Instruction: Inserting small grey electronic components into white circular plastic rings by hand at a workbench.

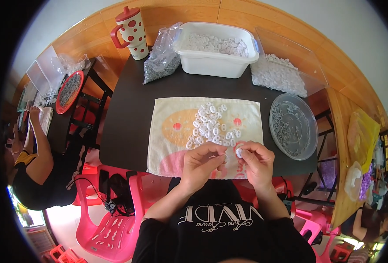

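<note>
My right hand (257, 163) pinches a small white oval plastic piece (239, 152) between thumb and fingertips, just over the near edge of the towel. My left hand (206, 163) is beside it, thumb and fingers pressed together; a tiny pale bit shows at the tips, too small to name. The hands are close but apart. Beyond them, a loose pile of white oval pieces with dark holes (209, 125) lies on the patterned cream towel (161, 131), some nearly touching my left knuckles.
Along the table's (128, 114) far side stand a spotted tumbler (132, 35), a bag of small grey parts (161, 63), a white tub (216, 63) and a clear box of white pieces (277, 79). A round clear tray (306, 147) sits right. Another person's arm (40, 149) is far left.
</note>
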Demonstrator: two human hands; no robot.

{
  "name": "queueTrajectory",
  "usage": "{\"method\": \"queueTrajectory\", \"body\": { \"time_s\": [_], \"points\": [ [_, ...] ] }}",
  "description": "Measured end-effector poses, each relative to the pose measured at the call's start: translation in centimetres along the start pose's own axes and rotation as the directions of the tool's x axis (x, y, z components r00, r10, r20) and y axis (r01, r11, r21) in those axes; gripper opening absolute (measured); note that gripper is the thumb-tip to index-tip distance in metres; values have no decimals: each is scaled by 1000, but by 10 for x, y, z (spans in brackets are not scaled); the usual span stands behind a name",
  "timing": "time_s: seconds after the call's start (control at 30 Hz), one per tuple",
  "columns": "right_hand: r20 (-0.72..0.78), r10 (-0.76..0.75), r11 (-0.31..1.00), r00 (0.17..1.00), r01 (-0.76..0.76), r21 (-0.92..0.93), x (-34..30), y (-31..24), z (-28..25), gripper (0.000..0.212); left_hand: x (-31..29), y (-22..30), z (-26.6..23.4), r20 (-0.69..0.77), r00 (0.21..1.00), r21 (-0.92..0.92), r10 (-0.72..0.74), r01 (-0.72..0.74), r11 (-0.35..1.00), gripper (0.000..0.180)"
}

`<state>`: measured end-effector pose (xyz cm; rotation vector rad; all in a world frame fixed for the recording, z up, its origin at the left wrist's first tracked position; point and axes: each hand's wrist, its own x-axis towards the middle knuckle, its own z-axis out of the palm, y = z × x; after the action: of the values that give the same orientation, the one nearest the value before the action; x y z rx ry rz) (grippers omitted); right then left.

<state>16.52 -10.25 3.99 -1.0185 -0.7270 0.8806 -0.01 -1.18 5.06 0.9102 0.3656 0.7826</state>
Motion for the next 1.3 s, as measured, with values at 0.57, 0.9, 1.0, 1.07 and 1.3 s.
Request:
{"method": "queueTrajectory", "body": {
  "time_s": [0.57,0.9,1.0,1.07,1.3],
  "points": [
    [42,-132,960,990,138,-245,-1,-11,26,9,-2,0,-4,-7,1000,-46,-8,7,999,23],
    [81,-170,944,982,186,-274,2,-9,27,10,-1,-4,-7,-26,1000,-67,-12,10,998,21],
    [107,-192,929,976,216,-301,3,-9,27,10,0,-7,-9,-15,1000,-70,3,-4,998,20],
    [129,-208,917,969,240,-320,4,-10,28,10,-1,-7,-9,-24,1000,-60,15,-16,998,21],
    [116,-209,910,971,237,-341,5,-10,29,9,-1,-9,-9,2,1000,21,-15,15,1000,26]
  ]
}}
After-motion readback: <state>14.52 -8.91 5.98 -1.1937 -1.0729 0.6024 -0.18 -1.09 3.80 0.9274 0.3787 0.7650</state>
